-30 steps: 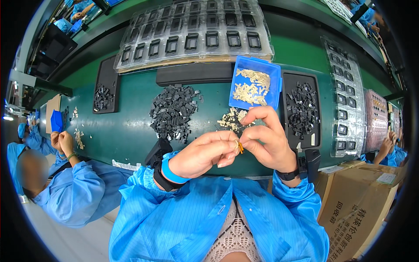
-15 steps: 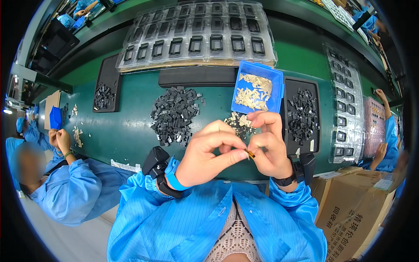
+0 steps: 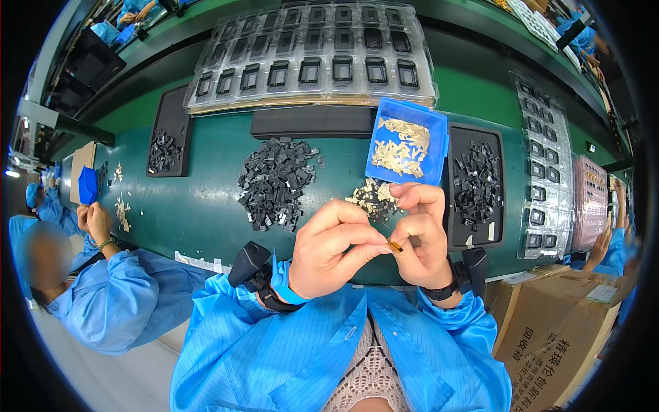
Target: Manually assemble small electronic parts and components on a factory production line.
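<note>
In front of my chest my two hands meet at the fingertips. My right hand (image 3: 423, 240) pinches a small dark piece with an amber face (image 3: 395, 246) between thumb and forefinger. Closed in a pinch, my left hand (image 3: 336, 248) has its thumb and forefinger against the piece's left side; whatever is between those tips is too small to make out. Just beyond the hands lies a small heap of pale and dark bits (image 3: 374, 199), partly hidden by my right fingers. Behind it stands a blue bin (image 3: 443, 147) holding pale flat strips (image 3: 398, 158).
A large pile of black plastic parts (image 3: 278, 182) lies left of the bin. Black trays with similar parts flank the table, one right (image 3: 509, 185), one left (image 3: 171, 113). Clear trays of black frames (image 3: 312, 69) stand behind. A co-worker (image 3: 130, 295) sits at left; a carton (image 3: 563, 329) stands at right.
The small piece has turned so that more of its amber face shows. My left hand has shifted slightly right, and its fingertips still meet the piece.
</note>
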A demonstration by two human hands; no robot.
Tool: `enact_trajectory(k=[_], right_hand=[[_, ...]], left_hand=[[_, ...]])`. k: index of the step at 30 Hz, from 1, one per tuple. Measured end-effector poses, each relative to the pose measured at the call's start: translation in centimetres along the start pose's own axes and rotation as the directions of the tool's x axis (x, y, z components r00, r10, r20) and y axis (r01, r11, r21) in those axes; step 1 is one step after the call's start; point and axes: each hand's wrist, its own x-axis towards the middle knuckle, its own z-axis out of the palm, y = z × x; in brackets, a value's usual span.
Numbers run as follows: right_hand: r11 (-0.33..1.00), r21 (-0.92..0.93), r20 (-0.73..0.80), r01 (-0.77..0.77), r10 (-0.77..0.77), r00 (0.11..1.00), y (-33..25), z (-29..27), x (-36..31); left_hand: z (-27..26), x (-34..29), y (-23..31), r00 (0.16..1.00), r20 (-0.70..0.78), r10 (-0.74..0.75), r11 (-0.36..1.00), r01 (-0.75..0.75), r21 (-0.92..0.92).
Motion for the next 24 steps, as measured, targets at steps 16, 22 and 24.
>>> enact_trajectory(k=[16, 22, 24], right_hand=[[0.92, -0.215, -0.352, -0.329, 0.241, 0.904, 0.1, -2.0, 0.1], [0.882, -0.183, -0.447, -0.434, 0.318, 0.836, -0.4, -2.1, 0.2], [0.877, -0.181, -0.468, -0.446, 0.322, 0.823, -0.5, -2.3, 0.1]], left_hand=[[1.8, 2.2, -2.5, 0.983, -0.088, -0.159, 0.987, 0.16, 0.008], [3.6, 4.6, -6.8, 0.989, -0.06, -0.138, 0.968, 0.147, 0.203], [3.7, 4.8, -7.5, 0.998, -0.026, -0.06, 0.941, 0.065, 0.332]])
